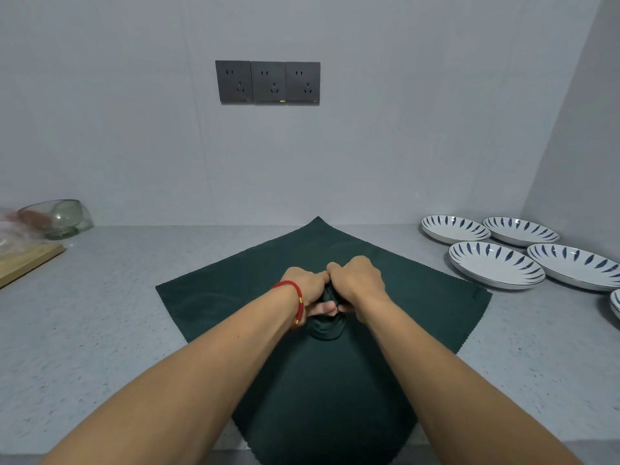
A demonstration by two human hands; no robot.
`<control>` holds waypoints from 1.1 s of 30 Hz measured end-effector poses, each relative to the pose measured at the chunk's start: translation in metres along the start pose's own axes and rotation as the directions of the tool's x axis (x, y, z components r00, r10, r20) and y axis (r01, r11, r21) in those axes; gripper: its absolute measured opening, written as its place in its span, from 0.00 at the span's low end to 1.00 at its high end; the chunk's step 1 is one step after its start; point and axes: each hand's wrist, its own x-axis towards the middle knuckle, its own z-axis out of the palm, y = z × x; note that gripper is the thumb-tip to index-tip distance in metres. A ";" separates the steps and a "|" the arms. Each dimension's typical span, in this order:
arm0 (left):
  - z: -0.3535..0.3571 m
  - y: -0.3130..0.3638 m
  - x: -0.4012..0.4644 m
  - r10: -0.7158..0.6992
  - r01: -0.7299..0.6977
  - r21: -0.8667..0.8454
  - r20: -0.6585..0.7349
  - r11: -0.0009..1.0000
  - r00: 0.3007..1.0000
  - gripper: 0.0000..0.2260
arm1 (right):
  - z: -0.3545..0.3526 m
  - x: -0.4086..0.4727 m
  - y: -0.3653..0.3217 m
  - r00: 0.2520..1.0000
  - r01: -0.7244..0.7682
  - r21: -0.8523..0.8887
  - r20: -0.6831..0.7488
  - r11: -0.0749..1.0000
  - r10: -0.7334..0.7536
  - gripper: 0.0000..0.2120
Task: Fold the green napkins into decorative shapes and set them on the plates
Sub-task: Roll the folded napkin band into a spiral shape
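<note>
- The wall (134, 129) fills the upper half of the frame, pale grey, and meets a side wall at the upper right.
- The counter (100, 330) spans the lower half — grey and speckled, its front edge showing along the bottom of the frame.
- The napkin (218, 297), dark green, lies spread as a diamond in the middle of the counter; its far corner points up toward the wall and its near corner hangs past the counter's front edge at the bottom centre. Its middle is gathered into a bunched, twisted knot.
- Both forearms reach in from the bottom corners and meet at the centre of the frame.
- The plates (496, 263) sit at the right of the frame, near the corner of the walls: four white ones with dark blue leaf marks around the rim, close together, and the edge of a fifth cut off at the right border. They lie just beside the napkin's right corner, not touching it.
- The sockets (268, 82), three dark ones in a row, are on the wall above the napkin.
- The cutting board (27, 263) is at the left edge, wooden, partly out of frame.
- The glass bowl (63, 218) stands tilted behind the board, at the wall.
- The left hand (307, 292) and right hand (357, 283) are pressed together knuckle to knuckle, both closed on the napkin's gathered middle.
- The bracelet (297, 302) — a red cord — circles the left wrist.
</note>
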 end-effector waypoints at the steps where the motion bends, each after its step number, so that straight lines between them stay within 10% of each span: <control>1: 0.000 -0.003 0.001 0.020 -0.020 -0.011 -0.039 1.000 0.999 0.10 | 0.004 0.000 0.004 0.998 0.015 -0.033 -0.062 0.999 -0.017 0.13; 14: -0.017 -0.026 0.008 0.069 -0.124 -0.248 -0.220 0.961 0.973 0.12 | 0.001 0.016 0.045 0.953 -0.006 0.229 -0.295 0.973 0.076 0.17; 18: -0.015 -0.049 0.008 0.220 -0.136 0.257 -0.330 0.957 0.918 0.18 | 0.015 0.009 0.062 0.959 -0.018 -0.092 -0.283 0.996 -0.009 0.12; 25: -0.012 -0.057 0.021 0.332 -0.095 0.561 -0.337 0.822 0.881 0.21 | 0.024 0.003 0.056 0.954 0.013 -0.502 -0.253 0.865 -0.162 0.10; 33: -0.021 -0.045 0.023 0.051 0.002 0.175 -0.298 0.984 0.953 0.15 | 0.021 -0.001 0.070 0.716 0.563 -0.365 -0.234 0.742 -0.658 0.09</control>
